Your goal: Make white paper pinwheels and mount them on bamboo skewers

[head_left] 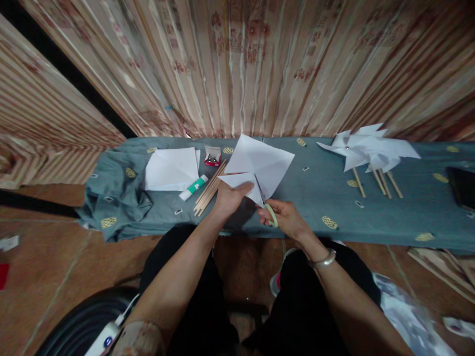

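Note:
A white paper square (261,160) lies at the middle of the cloth-covered bench, cut in from its edges toward the centre. My left hand (232,195) grips the near-left part of the paper, thumb on top. My right hand (282,215) holds scissors (272,214) with pale green handles, their blades at a slit in the paper. Just left of the paper lie several thin wooden sticks (210,190). Beside them are a green-and-white glue stick (193,187) and a small red box (213,157) of shiny metal pins.
A stack of white paper (171,169) lies on the left of the bench. Several finished paper pinwheels (371,148) on sticks lie to the right. A dark object (460,188) sits at the far right on the green cloth (308,183). A pleated curtain (237,69) hangs behind.

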Demonstrator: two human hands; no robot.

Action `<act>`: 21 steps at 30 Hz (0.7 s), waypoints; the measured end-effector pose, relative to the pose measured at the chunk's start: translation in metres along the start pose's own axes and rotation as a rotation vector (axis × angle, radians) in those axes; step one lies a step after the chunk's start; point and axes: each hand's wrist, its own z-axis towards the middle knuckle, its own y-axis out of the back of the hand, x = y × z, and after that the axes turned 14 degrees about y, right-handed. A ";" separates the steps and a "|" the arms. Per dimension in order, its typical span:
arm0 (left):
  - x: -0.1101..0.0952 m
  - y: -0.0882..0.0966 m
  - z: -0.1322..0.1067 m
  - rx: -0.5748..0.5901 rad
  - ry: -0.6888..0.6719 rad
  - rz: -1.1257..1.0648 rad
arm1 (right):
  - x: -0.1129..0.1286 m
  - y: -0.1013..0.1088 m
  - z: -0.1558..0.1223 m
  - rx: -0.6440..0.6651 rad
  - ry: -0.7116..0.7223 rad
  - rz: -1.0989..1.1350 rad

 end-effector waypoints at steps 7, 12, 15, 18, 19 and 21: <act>0.004 0.002 0.005 0.001 -0.025 -0.098 | 0.003 0.000 -0.003 0.036 -0.039 0.006; 0.004 0.012 0.014 0.007 -0.084 -0.201 | 0.007 0.015 -0.017 0.111 -0.130 0.016; 0.002 0.019 0.017 -0.018 -0.079 -0.236 | 0.011 0.034 -0.027 0.129 -0.211 0.012; 0.001 0.027 0.018 -0.051 -0.062 -0.210 | 0.012 0.054 -0.034 0.110 -0.226 -0.016; 0.002 0.029 0.018 -0.050 -0.057 -0.184 | 0.011 0.059 -0.034 0.059 -0.199 -0.029; 0.003 0.032 0.016 -0.020 -0.044 -0.096 | 0.008 0.067 -0.033 -0.108 -0.098 -0.044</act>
